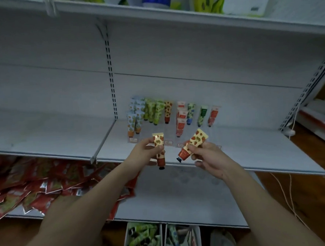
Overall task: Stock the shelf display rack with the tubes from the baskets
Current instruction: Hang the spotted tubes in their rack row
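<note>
My left hand [147, 152] pinches a strawberry-print tube [159, 141] upright, cap down, just in front of the white shelf [253, 152]. My right hand [206, 156] grips a second strawberry tube [195, 141], tilted with its cap toward the lower left. Behind them a clear display rack [170, 142] on the shelf holds rows of tubes [153, 112] in blue, green, orange, red and pink prints. Two white baskets [164, 239] with more tubes sit on the floor below.
Red foil packets [29, 186] lie heaped on the lower shelf at the left. An upper shelf [171, 15] carries bottles and boxes. A white cable [288, 197] hangs at the right over a wooden floor. The shelf left of the rack is bare.
</note>
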Available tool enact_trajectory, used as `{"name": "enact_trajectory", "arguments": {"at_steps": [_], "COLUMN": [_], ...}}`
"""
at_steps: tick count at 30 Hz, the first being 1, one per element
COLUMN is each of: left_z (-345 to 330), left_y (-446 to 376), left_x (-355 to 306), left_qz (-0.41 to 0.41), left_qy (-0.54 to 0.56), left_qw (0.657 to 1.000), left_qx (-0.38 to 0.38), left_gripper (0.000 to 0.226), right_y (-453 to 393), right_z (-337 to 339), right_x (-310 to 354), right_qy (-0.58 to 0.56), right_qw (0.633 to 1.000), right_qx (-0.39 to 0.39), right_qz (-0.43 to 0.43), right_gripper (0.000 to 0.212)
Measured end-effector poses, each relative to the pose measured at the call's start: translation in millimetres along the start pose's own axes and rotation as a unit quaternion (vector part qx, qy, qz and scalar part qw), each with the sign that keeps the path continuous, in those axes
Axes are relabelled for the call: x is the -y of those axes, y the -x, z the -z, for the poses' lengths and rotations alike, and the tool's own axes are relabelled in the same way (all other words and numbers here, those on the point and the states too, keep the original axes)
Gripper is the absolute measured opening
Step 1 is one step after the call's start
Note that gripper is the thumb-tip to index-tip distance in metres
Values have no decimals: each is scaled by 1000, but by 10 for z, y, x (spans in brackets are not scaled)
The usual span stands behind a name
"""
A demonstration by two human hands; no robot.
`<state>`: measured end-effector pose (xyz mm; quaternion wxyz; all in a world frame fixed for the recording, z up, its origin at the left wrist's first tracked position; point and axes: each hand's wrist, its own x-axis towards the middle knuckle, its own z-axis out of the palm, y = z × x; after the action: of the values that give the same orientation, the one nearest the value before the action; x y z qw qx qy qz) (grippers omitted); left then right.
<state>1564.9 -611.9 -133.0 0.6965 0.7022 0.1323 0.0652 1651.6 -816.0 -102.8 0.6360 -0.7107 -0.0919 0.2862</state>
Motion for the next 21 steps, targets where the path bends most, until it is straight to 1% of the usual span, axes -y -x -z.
{"name": "enact_trajectory", "arguments": {"at_steps": [2,5,8,10,12,13,16,18,19,21], "left_z": [-30,-64,-75,-64,-27,-9,9,-3,-14,-35], "left_y": [-53,-174,-297,-372,-472,-524,-683,-802,-864,-1012], "left_x": [-37,-89,-82,-52,-37,-43,-98,-117,-126,-134], "left_qz": [-8,-22,-38,-44,-46,-49,-68,-86,-93,-103], "left_qy": [11,17,8,6,11,17,20,3,-8,-28], "left_qw": [1000,999,999,998,998,997,992,987,985,980], "left_qx": [-8,-25,-35,-42,-50,-58,-106,-137,-146,-166], "left_gripper": [28,30,18,21,29,29,15,16,17,29], "right_y": [-11,-67,-187,-291,-416,-478,-657,-745,-784,-856], "right_z": [29,35,46,60,69,68,57,73,94,139], "right_x": [11,45,50,44,53,69,117,116,100,45], "right_qy": [7,-34,-77,-91,-78,-65,-46,-44,-41,-41], "right_qw": [1000,999,996,995,996,996,996,995,994,995], "right_qx": [-17,-21,-27,-25,-24,-27,-30,-21,-14,1], "right_qz": [11,27,31,33,40,46,75,93,96,95], "right_gripper": [15,17,21,21,20,19,14,11,11,11]}}
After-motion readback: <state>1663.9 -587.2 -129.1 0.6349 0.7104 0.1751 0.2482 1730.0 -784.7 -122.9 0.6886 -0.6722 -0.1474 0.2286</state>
